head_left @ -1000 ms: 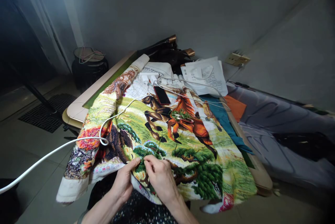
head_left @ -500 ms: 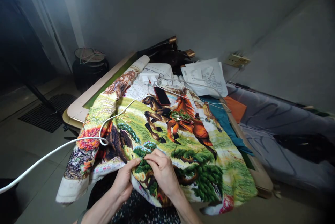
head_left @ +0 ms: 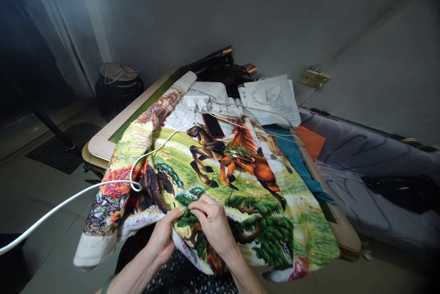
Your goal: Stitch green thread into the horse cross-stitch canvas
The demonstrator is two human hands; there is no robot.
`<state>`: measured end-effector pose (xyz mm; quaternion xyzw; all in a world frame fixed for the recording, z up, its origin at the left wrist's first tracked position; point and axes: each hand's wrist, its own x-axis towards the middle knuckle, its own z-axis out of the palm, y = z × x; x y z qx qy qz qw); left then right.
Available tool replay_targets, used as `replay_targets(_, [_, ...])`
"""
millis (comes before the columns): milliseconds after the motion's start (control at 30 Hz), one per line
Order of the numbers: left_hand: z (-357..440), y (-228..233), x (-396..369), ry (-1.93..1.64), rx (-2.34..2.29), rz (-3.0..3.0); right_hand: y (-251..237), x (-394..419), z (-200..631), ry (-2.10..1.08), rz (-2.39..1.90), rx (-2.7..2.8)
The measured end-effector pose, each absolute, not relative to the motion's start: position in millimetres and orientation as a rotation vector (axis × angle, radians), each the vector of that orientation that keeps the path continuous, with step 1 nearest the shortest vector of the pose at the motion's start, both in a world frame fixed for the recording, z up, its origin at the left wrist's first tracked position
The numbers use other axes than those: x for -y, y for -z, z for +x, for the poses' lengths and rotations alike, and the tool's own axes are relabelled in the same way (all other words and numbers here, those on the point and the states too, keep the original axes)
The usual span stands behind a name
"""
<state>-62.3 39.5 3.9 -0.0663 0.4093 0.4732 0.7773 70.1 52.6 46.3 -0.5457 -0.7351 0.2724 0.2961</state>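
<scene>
A large cross-stitch cloth point(head_left: 182, 152) with running horses and green trees drapes over the table toward my lap. My left hand point(head_left: 162, 237) pinches its near edge between thumb and fingers. Just to the right, my right hand point(head_left: 216, 226) is closed in a pinch against the stitched trees, its fingertips almost touching the left thumb. Whatever lies between the right fingertips is too small to make out. A tangle of green thread point(head_left: 238, 151) rests on the orange horse. Along the left, the cloth is rolled up point(head_left: 135, 140).
A phone point(head_left: 213, 125) lies on the cloth beside a white power strip point(head_left: 196, 100). A thick white cable point(head_left: 65, 205) crosses the rolled side. White printed bags point(head_left: 270, 101) and teal fabric point(head_left: 292, 152) sit at the back right. A dark stool point(head_left: 118, 87) stands at left.
</scene>
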Motion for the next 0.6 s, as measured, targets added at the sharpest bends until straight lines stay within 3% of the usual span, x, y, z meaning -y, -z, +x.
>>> replay_targets(433, [-65,0,-35,-1.052,-0.866,-0.093,-47,-39,28,0.001,-1.667,2.3])
replay_targets(600, [-68,-4,-34,-1.074,-0.847,-0.071,-80,-31,44,-0.44,-1.242,2.062])
